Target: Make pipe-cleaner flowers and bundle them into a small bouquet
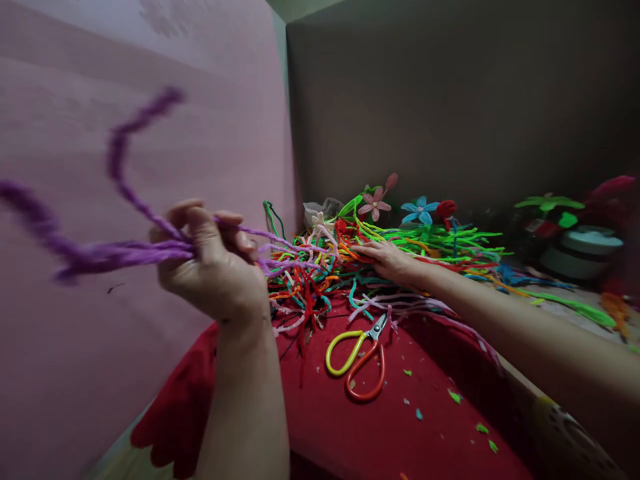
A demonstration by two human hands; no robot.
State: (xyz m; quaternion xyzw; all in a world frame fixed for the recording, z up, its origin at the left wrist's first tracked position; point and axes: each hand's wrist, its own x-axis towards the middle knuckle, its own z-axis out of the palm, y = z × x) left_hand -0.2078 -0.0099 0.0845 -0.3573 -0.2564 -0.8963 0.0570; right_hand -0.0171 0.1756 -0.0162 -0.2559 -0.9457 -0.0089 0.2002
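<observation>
My left hand (pixel 210 260) is closed around several purple pipe cleaners (pixel 120 257), raised at the left near the wall. Their far ends fan out to the left, blurred and bent, and the other ends trail right toward the pile. My right hand (pixel 393 262) lies flat with fingers stretched on a heap of mixed coloured pipe cleaners (pixel 305 280). Nothing shows gripped in it, and the pile partly hides its fingertips. Just below the heap, a pair of scissors (pixel 367 357) with one yellow and one red handle rests on the red cloth (pixel 320 427).
Pipe cleaner flowers stand behind the heap, among them a pink flower (pixel 375 203) and a blue flower (pixel 420 212). At the right is a round container with a pale lid (pixel 593 239). Small green scraps (pixel 455 397) dot the cloth. A pink wall (pixel 240 133) borders the left side.
</observation>
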